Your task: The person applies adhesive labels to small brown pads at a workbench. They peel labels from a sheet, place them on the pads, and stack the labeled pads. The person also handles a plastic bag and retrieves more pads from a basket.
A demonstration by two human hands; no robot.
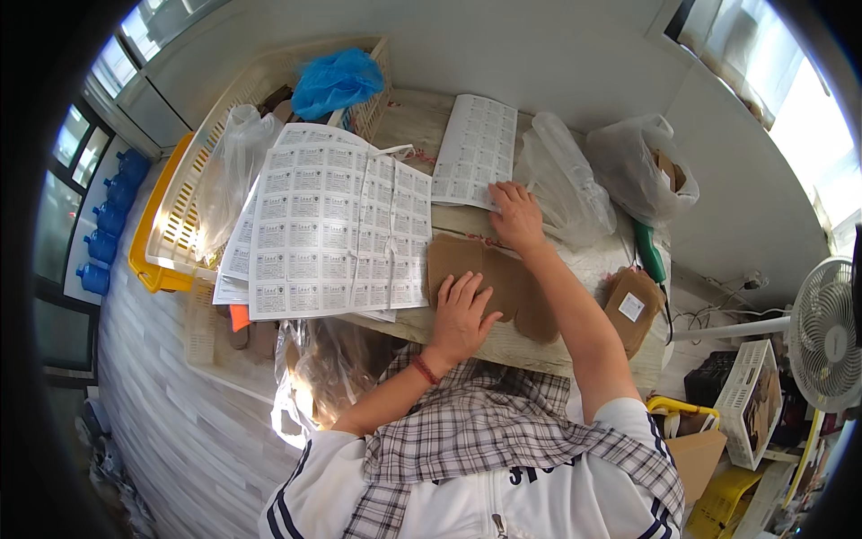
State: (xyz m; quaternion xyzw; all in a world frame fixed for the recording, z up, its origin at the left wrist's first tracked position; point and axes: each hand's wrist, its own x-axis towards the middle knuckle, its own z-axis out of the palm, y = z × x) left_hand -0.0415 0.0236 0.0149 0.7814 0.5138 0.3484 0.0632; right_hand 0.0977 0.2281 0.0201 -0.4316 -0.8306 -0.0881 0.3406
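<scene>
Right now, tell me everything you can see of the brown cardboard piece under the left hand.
The brown cardboard piece looks matte and lies on the table, with a notch in its near edge and a rounded near-right end. The left hand rests on its left part, fingers spread. The right forearm crosses above its right side, hiding some.

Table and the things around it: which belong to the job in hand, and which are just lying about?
In the job, it seems:
brown cardboard, under the left hand
printed sheet, touched by the right hand
stack of similar sheets, probably

Probably just lying about:
blue plastic bag
white fan
blue bottles
</scene>
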